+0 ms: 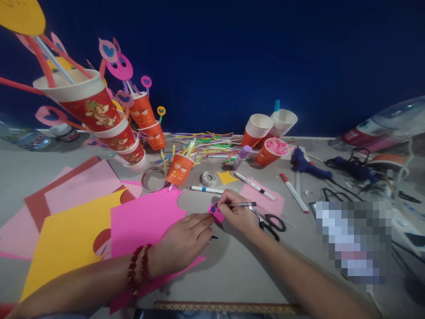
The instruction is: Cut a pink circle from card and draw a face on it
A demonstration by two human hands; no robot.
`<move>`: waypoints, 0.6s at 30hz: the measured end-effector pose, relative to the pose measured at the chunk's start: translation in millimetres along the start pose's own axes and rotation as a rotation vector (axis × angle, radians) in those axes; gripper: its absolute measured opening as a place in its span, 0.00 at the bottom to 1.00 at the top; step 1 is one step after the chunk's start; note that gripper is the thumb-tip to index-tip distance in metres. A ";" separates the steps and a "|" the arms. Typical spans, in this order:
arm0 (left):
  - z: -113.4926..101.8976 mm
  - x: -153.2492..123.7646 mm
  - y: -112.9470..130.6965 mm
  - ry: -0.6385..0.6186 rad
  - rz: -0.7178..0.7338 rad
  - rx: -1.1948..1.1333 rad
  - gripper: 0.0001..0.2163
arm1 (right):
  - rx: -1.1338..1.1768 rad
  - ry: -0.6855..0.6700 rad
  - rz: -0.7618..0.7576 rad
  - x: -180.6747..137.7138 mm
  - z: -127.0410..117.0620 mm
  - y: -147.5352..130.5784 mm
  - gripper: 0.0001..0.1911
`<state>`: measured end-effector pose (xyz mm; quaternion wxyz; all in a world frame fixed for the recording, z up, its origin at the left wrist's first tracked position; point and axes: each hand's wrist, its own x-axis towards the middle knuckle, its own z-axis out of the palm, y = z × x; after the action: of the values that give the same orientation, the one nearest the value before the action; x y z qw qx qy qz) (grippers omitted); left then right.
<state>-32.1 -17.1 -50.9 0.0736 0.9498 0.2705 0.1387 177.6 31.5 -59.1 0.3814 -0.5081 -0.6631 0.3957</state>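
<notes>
My right hand (235, 213) is closed around a slim pen (244, 204), its tip on a small bright pink paper piece (218, 215) that bears a dark blue mark. My left hand (186, 237) lies flat, fingertips pressing this piece's left edge to the table. A dark pointed tip (214, 237) pokes out from under the left hand; the rest of it is hidden. Below the left wrist is a large pink sheet (142, 217). Black-handled scissors (272, 223) lie beside my right wrist. Just behind the hands rests a white marker with a blue band (206, 189).
Decorated paper cups (89, 104) stand stacked at left, beside yellow paper (69, 235). Behind the hands are a tape roll (209, 178), a glue stick (242, 157) and pipe cleaners (212, 146). At right are a blue glue gun (308, 164), cables and a bottle (381, 126).
</notes>
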 end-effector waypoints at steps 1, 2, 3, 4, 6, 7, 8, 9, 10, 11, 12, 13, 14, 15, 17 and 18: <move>-0.2 -0.1 -0.1 0.002 -0.002 -0.001 0.09 | -0.001 0.006 -0.001 -0.1 0.2 0.2 0.07; -0.5 -0.2 -0.2 0.006 -0.002 0.000 0.09 | -0.001 0.010 -0.001 -0.2 0.3 0.1 0.07; -0.8 -0.2 -0.3 0.010 -0.001 -0.002 0.09 | 0.001 0.015 0.000 -0.4 0.4 -0.3 0.07; -1.0 -0.1 -0.4 0.011 0.000 -0.005 0.09 | 0.001 0.017 0.003 -0.5 0.3 -0.9 0.07; -1.6 -0.1 -0.4 0.003 0.000 -0.010 0.09 | -0.001 0.022 0.006 -0.6 0.1 -2.4 0.08; -1.8 -0.1 -0.4 -0.004 -0.002 -0.011 0.09 | -0.005 0.023 0.005 -0.7 -0.1 -3.0 0.08; -1.9 -0.1 -0.3 -0.010 -0.003 -0.010 0.09 | -0.010 0.025 0.002 -0.7 -0.2 -3.4 0.08; -2.0 -0.1 -0.2 -0.014 -0.005 -0.009 0.09 | -0.014 0.024 0.001 -0.6 -0.3 -3.5 0.08; -2.1 -0.1 -0.2 -0.016 -0.006 -0.008 0.09 | -0.015 0.024 -0.001 -0.6 -0.3 -3.3 0.08; -2.1 -0.2 -0.1 -0.016 -0.007 -0.009 0.10 | -0.014 0.022 -0.002 -0.6 -0.2 -2.8 0.08; -2.1 -0.2 -0.1 -0.015 -0.007 -0.010 0.10 | -0.011 0.019 -0.004 -0.6 -0.1 -2.2 0.08; -2.2 -0.2 -0.1 -0.013 -0.006 -0.011 0.10 | -0.007 0.017 -0.007 -0.6 0.0 -1.4 0.08; -2.4 -0.2 0.0 -0.014 -0.006 -0.013 0.10 | -0.003 0.015 -0.010 -0.6 0.1 -0.7 0.08; -2.6 -0.2 0.0 -0.016 -0.006 -0.012 0.10 | -0.002 0.014 -0.013 -0.6 0.3 0.0 0.08; -3.2 -0.2 0.3 -0.022 -0.002 -0.010 0.10 | -0.005 0.011 -0.013 -0.6 0.4 0.9 0.08; -3.5 -0.2 0.5 -0.025 0.000 -0.010 0.10 | -0.006 0.009 -0.012 -0.6 0.4 1.0 0.08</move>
<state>-33.1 -17.4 -47.5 0.0818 0.9510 0.2691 0.1283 177.8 31.0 -60.2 0.3853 -0.5072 -0.6656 0.3890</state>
